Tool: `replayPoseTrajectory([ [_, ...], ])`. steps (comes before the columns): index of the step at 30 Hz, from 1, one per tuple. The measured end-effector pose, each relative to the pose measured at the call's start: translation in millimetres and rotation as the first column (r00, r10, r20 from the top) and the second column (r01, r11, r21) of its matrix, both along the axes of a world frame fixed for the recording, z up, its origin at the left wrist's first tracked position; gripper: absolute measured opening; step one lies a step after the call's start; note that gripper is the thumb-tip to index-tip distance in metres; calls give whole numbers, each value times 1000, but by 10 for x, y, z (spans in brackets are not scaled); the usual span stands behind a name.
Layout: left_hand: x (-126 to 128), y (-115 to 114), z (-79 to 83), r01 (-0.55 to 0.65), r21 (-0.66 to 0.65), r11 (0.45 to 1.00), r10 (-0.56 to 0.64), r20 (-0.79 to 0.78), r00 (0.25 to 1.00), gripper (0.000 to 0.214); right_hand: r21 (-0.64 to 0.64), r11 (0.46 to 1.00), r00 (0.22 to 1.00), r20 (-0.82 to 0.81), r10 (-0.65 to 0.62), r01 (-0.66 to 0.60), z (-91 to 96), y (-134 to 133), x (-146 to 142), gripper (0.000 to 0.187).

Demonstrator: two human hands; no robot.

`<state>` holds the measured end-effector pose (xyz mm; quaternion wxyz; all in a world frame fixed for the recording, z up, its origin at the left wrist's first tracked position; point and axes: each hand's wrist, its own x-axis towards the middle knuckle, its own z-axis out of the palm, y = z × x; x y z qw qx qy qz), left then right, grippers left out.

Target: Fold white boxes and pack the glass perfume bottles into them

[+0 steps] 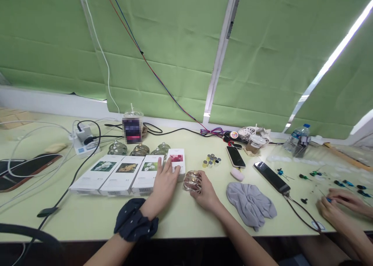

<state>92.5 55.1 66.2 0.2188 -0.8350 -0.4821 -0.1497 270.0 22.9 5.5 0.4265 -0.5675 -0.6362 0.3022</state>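
My left hand (166, 177) lies with its fingers spread over the fronts of two white boxes, touching the white box with a pink flower picture (176, 154) and the white box with a white flower picture (145, 176). Beside it, my right hand (207, 192) is closed around a ridged, reddish-brown clear glass object (192, 181) with a gold-coloured top; its exact kind is unclear. To the left lie the white box with a yellow flower picture (119, 180) and another white flower box (90, 178). Behind the row stand several ridged clear glass pieces (140, 149).
Small gold and dark cylinders (211, 160) lie right of the boxes. Further right are a phone (236, 156), a grey cloth (250, 203) and a black phone (271, 176). Another person's hands (335, 205) work at the far right. Cables and a power strip (83, 143) occupy the left.
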Motion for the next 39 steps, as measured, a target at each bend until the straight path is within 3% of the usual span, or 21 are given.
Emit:
replayPoseTrajectory([
  [5,230,262,35,26,-50,998,-21,89,996,41,10,999,998,-37,52,-52,71,-86,37,64],
  [7,288,368,22,44,-68,997,-33,145,989,42,-2,994,992,-62,113,-113,149,-91,122,73],
  [10,344,508,-22,79,-86,993,-57,229,972,46,-126,954,962,-66,266,-272,319,-55,372,92],
  [12,376,578,-66,80,-97,992,-50,278,959,46,-173,936,951,-26,307,-307,428,29,547,74],
  [14,410,624,-119,66,-109,992,-29,313,949,45,-57,983,982,55,179,-176,491,169,645,46],
  [17,451,647,-204,46,-123,991,-1,343,939,42,171,985,961,270,-54,8,468,418,587,41],
  [21,439,643,-296,48,-149,988,16,397,918,46,126,987,846,511,-152,102,328,638,338,43],
  [26,382,699,-377,89,-162,983,2,492,871,52,53,985,749,643,-158,162,204,693,250,36],
  [31,411,722,-441,168,-112,979,-60,634,771,45,106,986,823,542,-167,131,98,711,311,25],
  [36,354,603,-485,195,-118,974,-52,719,694,51,160,979,961,225,-161,126,55,724,329,7],
  [39,245,514,-487,213,-124,969,-56,730,681,46,69,990,992,16,-126,124,54,726,319,9],
])
